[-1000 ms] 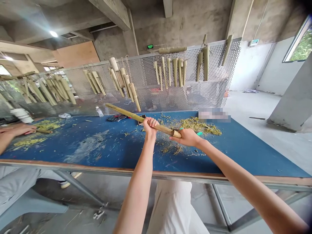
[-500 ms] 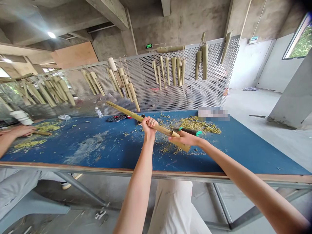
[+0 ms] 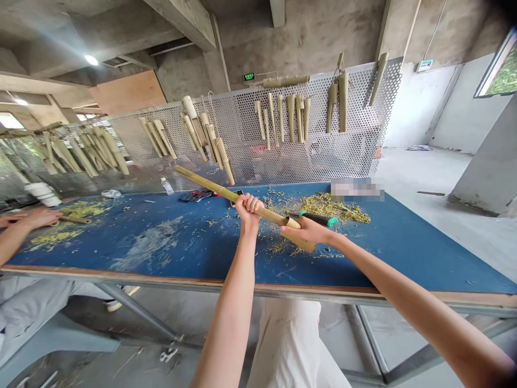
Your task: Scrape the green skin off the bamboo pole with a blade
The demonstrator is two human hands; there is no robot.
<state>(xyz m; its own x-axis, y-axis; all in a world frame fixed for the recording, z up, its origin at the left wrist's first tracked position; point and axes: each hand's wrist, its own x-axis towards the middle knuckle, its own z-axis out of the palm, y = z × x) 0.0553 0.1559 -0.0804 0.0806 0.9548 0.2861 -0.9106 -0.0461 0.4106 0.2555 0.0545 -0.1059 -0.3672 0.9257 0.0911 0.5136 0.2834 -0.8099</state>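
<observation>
My left hand (image 3: 248,207) is closed round the middle of a long bamboo stick (image 3: 210,186), which slants up to the left above the blue table (image 3: 161,242). The stick's hollow near end lies against my right hand (image 3: 309,231). That hand is closed, and a short tan piece (image 3: 305,245) sticks out beneath it toward the right. A tool with a black and green handle (image 3: 319,219) shows just behind my right hand; whether it touches the hand I cannot tell. Yellow-green shavings (image 3: 331,207) cover the table around both hands.
A perforated metal screen (image 3: 242,140) stands along the table's far edge with several bamboo pieces (image 3: 283,116) hung on it. Another person's hand (image 3: 38,217) rests on the table at far left. A water bottle (image 3: 166,186) stands by the screen. A concrete pillar (image 3: 488,161) stands at right.
My right hand has dropped a little from the stick's end, so the tan piece now shows under it and the tool handle behind it. My left hand keeps its grip.
</observation>
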